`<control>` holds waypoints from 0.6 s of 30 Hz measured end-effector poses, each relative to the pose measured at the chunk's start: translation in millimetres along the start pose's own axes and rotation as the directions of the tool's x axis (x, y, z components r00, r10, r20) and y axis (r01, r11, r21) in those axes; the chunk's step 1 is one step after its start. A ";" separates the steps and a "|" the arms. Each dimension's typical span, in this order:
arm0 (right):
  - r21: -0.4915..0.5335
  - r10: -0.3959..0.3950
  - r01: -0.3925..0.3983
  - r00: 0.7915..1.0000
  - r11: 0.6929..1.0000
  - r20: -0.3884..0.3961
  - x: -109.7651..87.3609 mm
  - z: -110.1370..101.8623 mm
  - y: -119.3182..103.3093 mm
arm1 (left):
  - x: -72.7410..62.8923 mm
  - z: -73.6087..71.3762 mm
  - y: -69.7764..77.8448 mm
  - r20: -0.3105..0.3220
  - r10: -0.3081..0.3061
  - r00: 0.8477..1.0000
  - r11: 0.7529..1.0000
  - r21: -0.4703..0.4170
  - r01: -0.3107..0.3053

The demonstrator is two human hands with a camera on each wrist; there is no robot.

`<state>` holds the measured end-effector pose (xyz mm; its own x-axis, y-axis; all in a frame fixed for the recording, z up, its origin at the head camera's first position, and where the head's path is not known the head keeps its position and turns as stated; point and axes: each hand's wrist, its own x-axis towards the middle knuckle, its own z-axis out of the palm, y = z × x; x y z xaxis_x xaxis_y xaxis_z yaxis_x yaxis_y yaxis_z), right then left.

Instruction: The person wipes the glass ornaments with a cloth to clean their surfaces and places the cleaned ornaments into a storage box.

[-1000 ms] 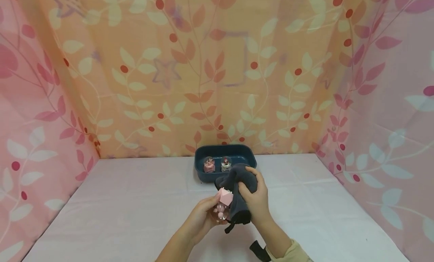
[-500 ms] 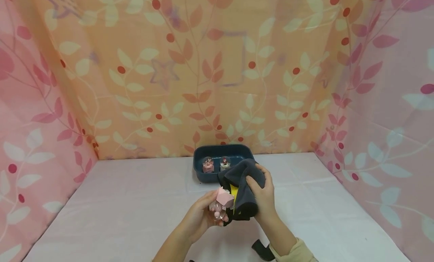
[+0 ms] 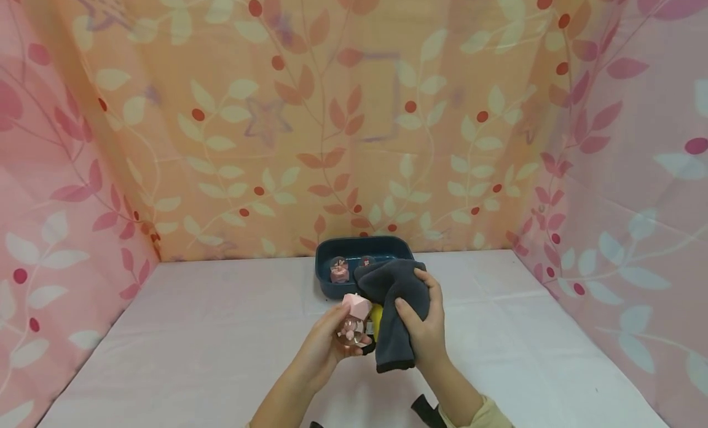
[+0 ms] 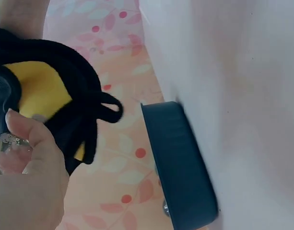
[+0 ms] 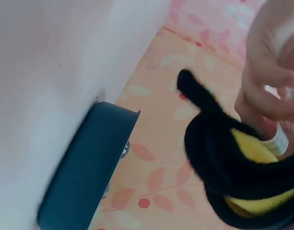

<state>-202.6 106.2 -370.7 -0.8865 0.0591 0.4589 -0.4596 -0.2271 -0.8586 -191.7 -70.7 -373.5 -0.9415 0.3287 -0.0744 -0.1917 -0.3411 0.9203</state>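
Note:
My left hand [image 3: 321, 354] grips a small snow globe [image 3: 351, 331] with a faceted pink base, held with the base up and the clear ball down. My right hand [image 3: 430, 323] holds a folded cloth [image 3: 395, 293], grey outside with yellow inside and black edging, close beside the globe. Seen from the left wrist, a black hanging loop [image 4: 111, 108] sticks out of the cloth's edge, and the left thumb lies over the globe. In the right wrist view the cloth's black and yellow folds [image 5: 254, 143] are near the left fingers [image 5: 266, 103].
Behind the hands a dark blue tray [image 3: 332, 291] stands on the white table [image 3: 221, 329]. Inside it are a pink snow globe [image 3: 340, 270] and a second globe [image 3: 366, 262], partly covered by the cloth in the head view. Black strap-like pieces [image 3: 427, 411] show near the right sleeve.
The globe has shifted slightly left and upward. The cloth has been moved off its side and refolded, showing its yellow inside, and now hangs lower over the right fingers.

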 end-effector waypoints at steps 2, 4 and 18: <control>-0.046 -0.077 0.080 0.995 0.996 0.064 -2.8 1.5 3.0 | 0.2 0.6 -0.2 -0.020 0.010 1.000 1.000 0.002 -0.010; -0.095 -0.143 0.157 0.980 0.983 0.136 -5.0 3.3 6.0 | 0.0 1.5 -0.5 -0.034 0.016 0.999 1.000 0.001 -0.016; -0.365 -0.306 0.389 0.914 0.846 0.265 -1.9 13.4 18.5 | -2.9 6.8 -2.2 -0.064 0.059 0.996 0.992 0.115 -0.051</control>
<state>-208.7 88.9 -384.4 -0.6554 -0.1342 0.7433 -0.7534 0.1857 -0.6308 -186.6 -64.9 -372.6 -0.9670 0.2508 -0.0448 -0.1103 -0.2538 0.9609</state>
